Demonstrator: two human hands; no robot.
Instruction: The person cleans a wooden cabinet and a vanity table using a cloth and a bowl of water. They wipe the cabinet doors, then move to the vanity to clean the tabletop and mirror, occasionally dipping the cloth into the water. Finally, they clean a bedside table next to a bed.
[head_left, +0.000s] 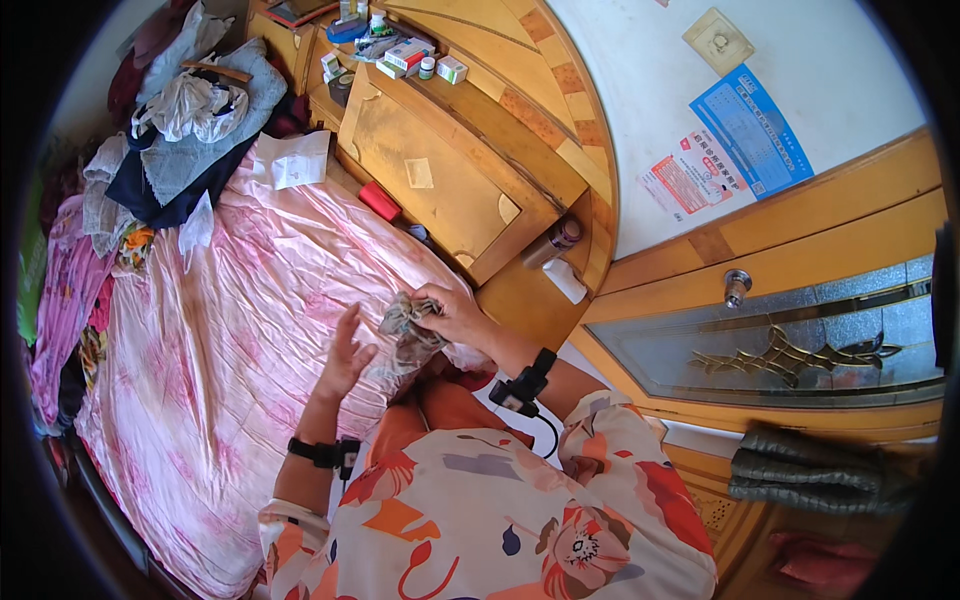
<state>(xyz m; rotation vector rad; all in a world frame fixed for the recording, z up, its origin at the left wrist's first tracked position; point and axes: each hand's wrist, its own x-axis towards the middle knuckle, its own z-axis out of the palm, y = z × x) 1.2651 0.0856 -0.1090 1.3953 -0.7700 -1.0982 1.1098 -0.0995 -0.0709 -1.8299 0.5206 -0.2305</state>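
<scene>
My right hand (454, 319) grips a crumpled grey-brown cloth (411, 330) just above the edge of the bed. Left of it, my left hand (347, 356) is raised with its fingers apart and nothing in them. Beneath both hands spreads a wrinkled pink floral bed sheet (247, 360). The lower part of the cloth hangs toward my knees, and its full shape is hidden in the folds.
Clothes (195, 112) lie heaped at the bed's far left corner, near a white sheet of paper (291, 159). A wooden cabinet (442, 180) with medicine boxes (409, 56) stands ahead. A red object (380, 201) lies beside it. A door with a round knob (737, 283) is at right.
</scene>
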